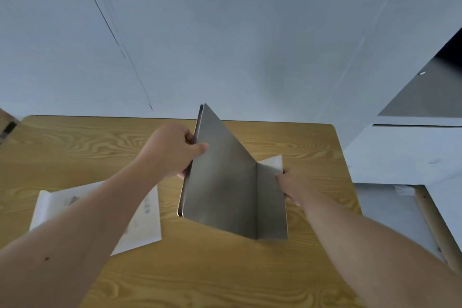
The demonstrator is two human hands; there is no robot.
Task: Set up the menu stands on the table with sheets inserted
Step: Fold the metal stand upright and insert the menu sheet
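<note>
Head view, both hands (172, 150) gripping menu stand (225, 182)

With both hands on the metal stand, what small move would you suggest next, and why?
Probably set the metal stand down upright on the wooden table: left hand and right hand both hold it, while the printed sheets lie flat beside it, not yet inserted.

Dim flat light, soft blur, wide-angle warping
</note>
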